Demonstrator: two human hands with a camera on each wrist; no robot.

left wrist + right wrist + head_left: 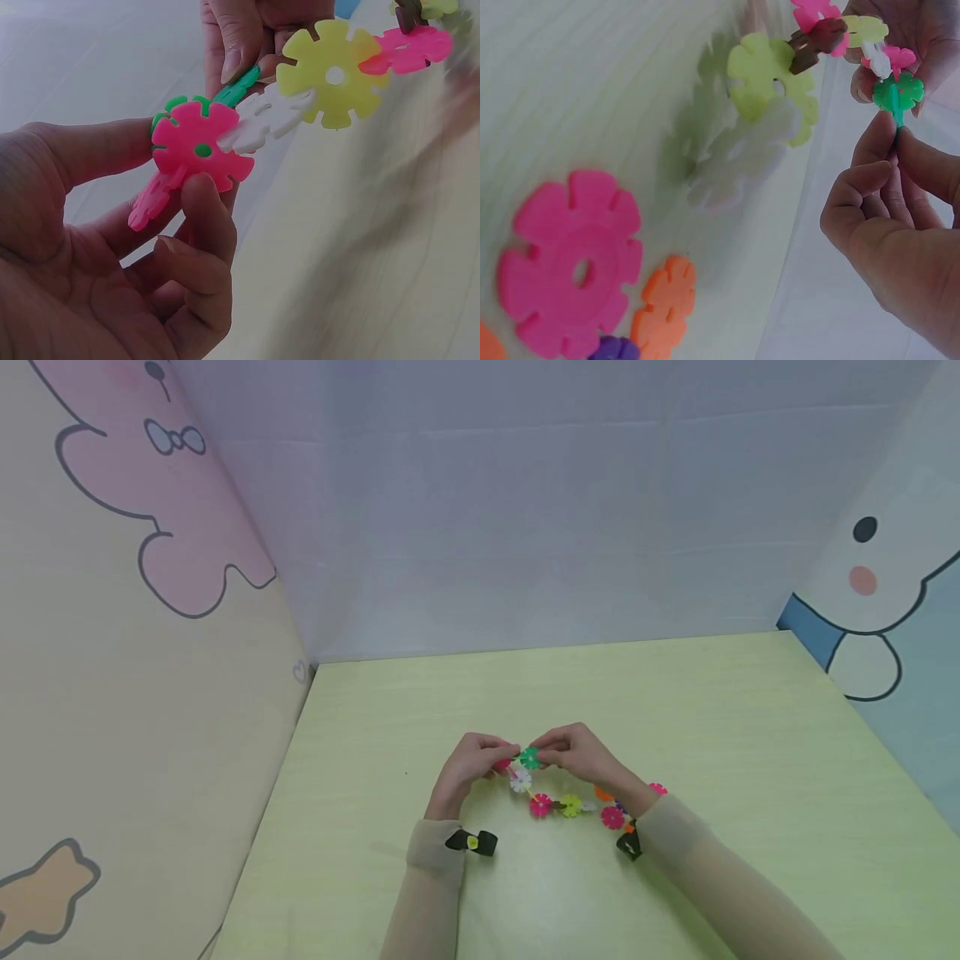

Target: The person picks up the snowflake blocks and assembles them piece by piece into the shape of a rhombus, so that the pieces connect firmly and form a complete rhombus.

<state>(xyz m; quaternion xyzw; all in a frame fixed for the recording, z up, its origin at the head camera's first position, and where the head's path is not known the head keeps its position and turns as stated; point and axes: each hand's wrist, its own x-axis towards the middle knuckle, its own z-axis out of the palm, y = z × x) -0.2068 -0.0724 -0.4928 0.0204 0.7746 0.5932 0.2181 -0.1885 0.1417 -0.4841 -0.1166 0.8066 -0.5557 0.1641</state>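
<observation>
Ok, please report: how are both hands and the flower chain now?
Left hand grips pink piece. Right hand pinches green piece. Flower chain extends from left hand. No obstruction visible.

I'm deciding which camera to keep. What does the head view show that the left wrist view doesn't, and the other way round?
Only the head view shows the bow-tie drawing, the sleeves, the black wrist straps and the orange pieces.

Only the left wrist view shows the palm side of the left hand, green through the center hole of its pink flower, and the broad face of the yellow flower.

Both show the white flower, the table and the right hand pinching a green flower.
</observation>
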